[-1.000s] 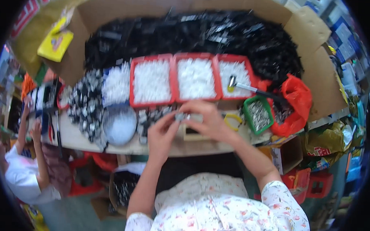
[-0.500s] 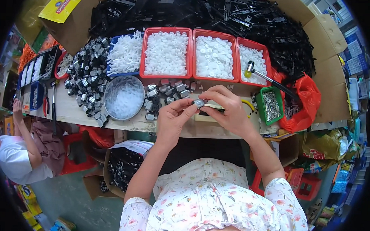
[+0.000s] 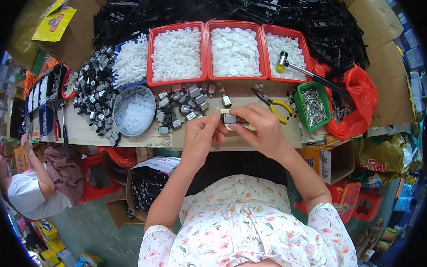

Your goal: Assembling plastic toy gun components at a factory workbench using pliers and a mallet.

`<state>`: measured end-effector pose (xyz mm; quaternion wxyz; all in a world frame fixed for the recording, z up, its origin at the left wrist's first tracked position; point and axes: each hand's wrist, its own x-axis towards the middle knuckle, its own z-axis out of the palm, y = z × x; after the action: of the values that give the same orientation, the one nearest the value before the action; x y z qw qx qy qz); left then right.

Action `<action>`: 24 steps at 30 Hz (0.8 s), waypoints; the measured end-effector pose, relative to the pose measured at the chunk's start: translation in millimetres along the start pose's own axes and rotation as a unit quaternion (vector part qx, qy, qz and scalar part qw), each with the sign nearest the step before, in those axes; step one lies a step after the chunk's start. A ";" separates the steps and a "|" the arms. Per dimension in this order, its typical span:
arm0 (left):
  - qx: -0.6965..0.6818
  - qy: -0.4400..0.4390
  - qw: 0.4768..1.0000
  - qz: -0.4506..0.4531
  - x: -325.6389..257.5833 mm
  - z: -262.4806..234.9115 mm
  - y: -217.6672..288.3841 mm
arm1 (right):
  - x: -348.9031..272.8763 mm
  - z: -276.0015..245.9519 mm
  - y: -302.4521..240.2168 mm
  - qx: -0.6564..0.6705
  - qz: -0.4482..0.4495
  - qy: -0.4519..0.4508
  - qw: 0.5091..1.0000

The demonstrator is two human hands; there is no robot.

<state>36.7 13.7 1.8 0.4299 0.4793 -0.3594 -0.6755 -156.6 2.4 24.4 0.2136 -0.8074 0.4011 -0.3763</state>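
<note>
A small silver motor [image 3: 229, 119] lies level over a pale block [image 3: 223, 111] near the table's front edge. My right hand [image 3: 264, 128] pinches it from the right, thumb below and fingers above. At its left end my left hand [image 3: 199, 135] is closed, thumb and fingers curled together; whether it grips the motor or some small part is hidden. Much of the block is covered by my hands. One loose motor [image 3: 227, 101] stands just beyond them, and more silver motors [image 3: 182, 104] lie in a loose group to the left.
Red trays [image 3: 177, 79] hold white plastic parts; a hammer [image 3: 300, 70] rests across the right one. Yellow-handled pliers [image 3: 281, 107] lie beside a green bin of metal pins [image 3: 312, 106]. A round metal bowl [image 3: 134, 111] and a motor heap [image 3: 95, 94] are left. Another person [image 3: 35, 184] sits far left.
The motor has come down from between my two hands to the pale block, turned level. My left hand has curled its fingers. The view has shifted, and the pliers now show fully.
</note>
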 end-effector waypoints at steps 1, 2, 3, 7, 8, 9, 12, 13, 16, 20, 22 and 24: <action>0.043 0.013 0.998 0.032 0.4 -1.8 -0.3 | 0.2 0.7 4.9 -0.008 0.017 -0.006 1.000; 0.044 0.013 0.999 0.030 -0.2 -2.8 0.2 | -0.1 1.9 9.5 -0.015 0.035 -0.013 0.999; 0.102 0.056 0.989 0.092 -0.5 -3.6 1.6 | 0.1 4.6 13.9 -0.015 0.037 -0.012 0.999; 0.249 0.118 0.937 0.215 -2.4 -9.5 -1.7 | -0.1 15.0 22.1 -0.058 0.015 -0.019 0.998; 0.315 0.120 0.902 0.271 -2.4 -10.6 -2.5 | -0.1 16.6 22.5 -0.072 0.020 -0.025 0.997; 0.314 0.123 0.902 0.270 -1.2 -12.0 -5.4 | 0.6 17.1 22.8 -0.072 0.019 -0.028 0.997; 0.380 0.117 0.834 0.382 4.5 -12.0 -16.0 | 0.2 16.0 24.5 -0.069 0.030 -0.048 0.996; 0.414 0.105 0.806 0.409 5.9 -10.3 -17.3 | -0.2 15.6 24.7 -0.069 0.043 -0.058 0.995; 0.479 0.083 0.743 0.460 10.4 -8.3 -27.4 | -0.5 16.7 25.0 -0.069 0.056 -0.068 0.994; 0.544 0.070 0.668 0.503 12.5 -12.9 -35.0 | 0.5 19.0 23.6 -0.080 0.024 -0.040 0.996; 0.557 0.071 0.658 0.503 10.8 -11.9 -35.7 | -1.8 18.7 23.3 -0.081 0.019 -0.036 0.996; 0.570 0.073 0.645 0.504 9.2 -9.7 -35.1 | -4.2 16.3 22.1 -0.083 0.013 -0.029 0.996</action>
<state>36.1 17.6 -35.5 0.3705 0.4222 -0.8270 0.0205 -156.4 -6.5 -1.9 0.1623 -0.8278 0.4347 -0.3155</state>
